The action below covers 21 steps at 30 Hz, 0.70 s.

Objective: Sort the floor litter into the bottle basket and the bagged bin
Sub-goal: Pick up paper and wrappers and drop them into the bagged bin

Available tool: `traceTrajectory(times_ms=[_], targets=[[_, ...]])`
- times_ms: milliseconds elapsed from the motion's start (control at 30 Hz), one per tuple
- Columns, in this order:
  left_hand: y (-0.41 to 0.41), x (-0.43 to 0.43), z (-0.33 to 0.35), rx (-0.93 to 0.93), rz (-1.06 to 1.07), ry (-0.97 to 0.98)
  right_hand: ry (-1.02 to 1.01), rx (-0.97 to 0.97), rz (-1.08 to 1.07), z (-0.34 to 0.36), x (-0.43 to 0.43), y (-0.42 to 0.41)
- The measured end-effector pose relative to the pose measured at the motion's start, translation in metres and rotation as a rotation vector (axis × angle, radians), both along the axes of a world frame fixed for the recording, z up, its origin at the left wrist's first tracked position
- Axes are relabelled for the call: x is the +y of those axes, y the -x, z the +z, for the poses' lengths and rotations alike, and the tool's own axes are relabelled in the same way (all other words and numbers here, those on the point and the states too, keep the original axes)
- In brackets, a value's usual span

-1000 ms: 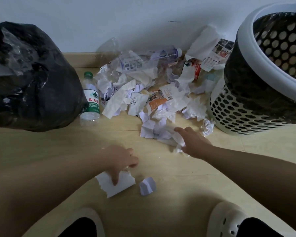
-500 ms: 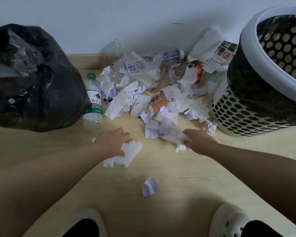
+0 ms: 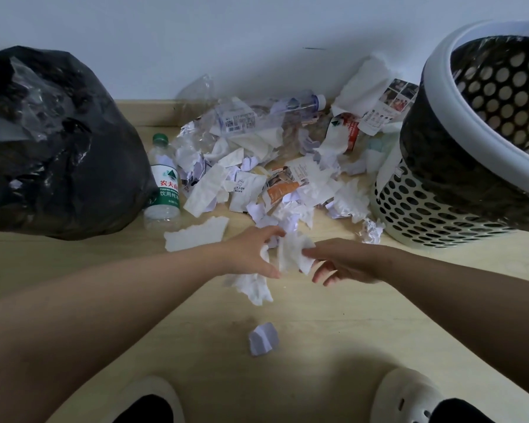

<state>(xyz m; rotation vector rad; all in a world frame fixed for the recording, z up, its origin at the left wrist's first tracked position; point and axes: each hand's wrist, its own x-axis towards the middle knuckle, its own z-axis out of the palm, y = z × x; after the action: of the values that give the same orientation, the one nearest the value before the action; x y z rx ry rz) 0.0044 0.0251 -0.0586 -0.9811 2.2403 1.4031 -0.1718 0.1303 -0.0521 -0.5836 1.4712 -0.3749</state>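
Observation:
A heap of torn white paper scraps point(image 3: 287, 178) lies on the wood floor against the wall, mixed with a clear plastic bottle point(image 3: 300, 105) and plastic wrap. An upright green-capped water bottle point(image 3: 164, 181) stands beside the black rubbish bag point(image 3: 55, 148). My left hand point(image 3: 251, 254) and my right hand point(image 3: 342, 264) meet in front of the heap. Between them is a crumpled white tissue point(image 3: 292, 254), pinched by the right hand's fingers, and more tissue point(image 3: 254, 288) hangs under the left hand. The perforated white basket with a black liner point(image 3: 440, 209) stands at the right.
A flat torn paper piece point(image 3: 196, 233) lies left of my hands. One small lilac paper ball point(image 3: 261, 338) rests on the floor near my two white shoes point(image 3: 406, 398). A crumpled ball point(image 3: 371, 230) sits by the basket's foot.
My left hand let go of the flat torn piece, which now lies on the floor, and moved right to meet the right hand. Both hands now hold crumpled tissue lifted from the heap's edge.

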Motion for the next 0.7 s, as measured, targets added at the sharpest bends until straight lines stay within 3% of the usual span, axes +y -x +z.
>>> traceTrajectory(times_ms=[200,433,567,700], targets=[[0.0,-0.001,0.005,-0.012,0.131,-0.09,0.038,-0.009,0.003,0.008,-0.01,-0.004],[0.003,-0.004,0.01,0.018,0.451,-0.231,0.118,0.061,-0.111,0.004,-0.007,-0.007],[0.006,0.003,0.011,0.03,0.282,-0.307,0.126,-0.017,-0.114,0.005,-0.011,-0.016],[0.001,0.003,0.01,-0.043,0.245,-0.194,0.129,0.025,-0.143,0.004,-0.015,-0.017]])
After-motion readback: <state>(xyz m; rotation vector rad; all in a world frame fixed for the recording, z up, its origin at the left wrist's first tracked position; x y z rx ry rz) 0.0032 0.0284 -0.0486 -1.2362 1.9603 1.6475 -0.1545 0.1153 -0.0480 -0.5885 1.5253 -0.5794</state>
